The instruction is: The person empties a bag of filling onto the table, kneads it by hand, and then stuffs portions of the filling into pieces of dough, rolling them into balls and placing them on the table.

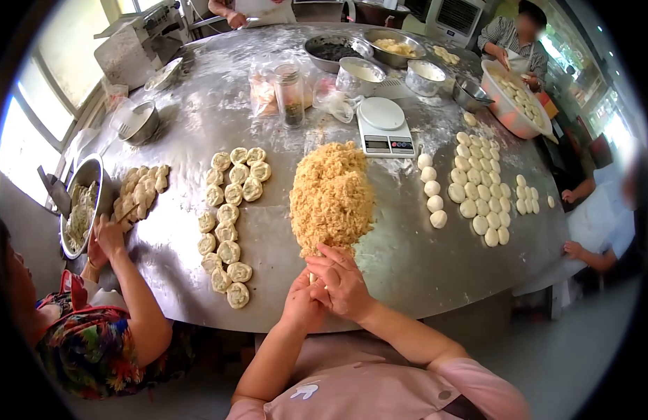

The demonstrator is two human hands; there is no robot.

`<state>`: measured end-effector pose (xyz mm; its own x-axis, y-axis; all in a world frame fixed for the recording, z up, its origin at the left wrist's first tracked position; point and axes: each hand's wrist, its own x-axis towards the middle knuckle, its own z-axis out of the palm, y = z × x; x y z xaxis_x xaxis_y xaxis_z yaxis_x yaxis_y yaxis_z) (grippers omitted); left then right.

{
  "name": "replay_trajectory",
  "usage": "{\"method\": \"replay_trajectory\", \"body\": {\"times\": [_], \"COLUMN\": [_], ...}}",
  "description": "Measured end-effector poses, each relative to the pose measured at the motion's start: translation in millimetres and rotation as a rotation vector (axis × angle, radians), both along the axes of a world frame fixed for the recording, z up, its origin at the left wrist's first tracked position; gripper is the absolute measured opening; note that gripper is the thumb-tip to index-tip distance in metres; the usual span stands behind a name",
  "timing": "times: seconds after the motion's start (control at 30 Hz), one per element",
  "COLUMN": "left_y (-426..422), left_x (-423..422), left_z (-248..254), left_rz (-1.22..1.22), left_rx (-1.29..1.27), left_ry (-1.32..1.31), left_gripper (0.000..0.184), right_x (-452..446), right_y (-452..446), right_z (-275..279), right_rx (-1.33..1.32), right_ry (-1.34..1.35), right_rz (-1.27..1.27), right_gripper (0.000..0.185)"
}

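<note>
My left hand (304,305) and my right hand (339,281) are together at the near edge of the steel table. Their fingers close around a small pale piece of dough (312,278), most of which they hide. Right beyond my fingertips lies a big heap of golden crumbly filling (332,197). Left of it, rows of round filled dough pieces (228,231) rest on the metal. Smooth white dough balls (432,189) form a line to the right, with a larger group of dough balls (481,185) farther over.
A white kitchen scale (383,126) and a glass jar (290,98) stand behind the heap. Metal bowls (331,52) sit at the back. At left a co-worker (107,315) works near a bowl of filling (82,210). Other people stand around the table; a pink tub (506,105) is at right.
</note>
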<state>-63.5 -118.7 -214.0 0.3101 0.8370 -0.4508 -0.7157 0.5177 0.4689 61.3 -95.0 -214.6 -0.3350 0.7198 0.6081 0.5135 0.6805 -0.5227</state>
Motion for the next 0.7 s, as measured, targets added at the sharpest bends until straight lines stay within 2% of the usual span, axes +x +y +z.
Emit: {"method": "replay_trajectory", "body": {"times": [0.03, 0.13, 0.23, 0.33, 0.43, 0.53, 0.63, 0.7], "left_y": [0, -2, -2, 0, 6, 6, -2, -2], "left_x": [4, 8, 12, 13, 8, 18, 29, 12], "left_z": [-5, 0, 28, -8, -10, 3, 8, 12], "left_rz": [0.032, 0.005, 0.049, 0.060, -0.001, 0.097, 0.312, 0.161], "left_rx": [0.034, -0.023, -0.047, 0.170, 0.152, 0.164, 0.212, 0.574], "left_ry": [0.046, 0.126, -0.211, -0.055, 0.078, 0.183, 0.093, 0.610], "left_gripper": [0.037, 0.033, 0.030, 0.030, 0.030, 0.034, 0.037, 0.040], "right_x": [-4, -7, -7, -17, -22, -25, -18, -19], "right_y": [0, 2, 4, 1, 2, 2, 15, 14], "right_z": [-1, -1, 8, 14, 9, 8, 4, 13], "right_rx": [0.018, -0.086, -0.201, -0.031, 0.051, -0.219, -0.889, -0.781], "right_ry": [0.044, 0.268, 0.374, 0.287, 0.199, 0.389, 0.827, 0.854], "right_rz": [-0.036, -0.022, -0.078, -0.176, -0.224, -0.217, -0.239, -0.137], "right_gripper": [0.027, 0.019, 0.013, 0.011, 0.010, 0.016, 0.031, 0.042]}}
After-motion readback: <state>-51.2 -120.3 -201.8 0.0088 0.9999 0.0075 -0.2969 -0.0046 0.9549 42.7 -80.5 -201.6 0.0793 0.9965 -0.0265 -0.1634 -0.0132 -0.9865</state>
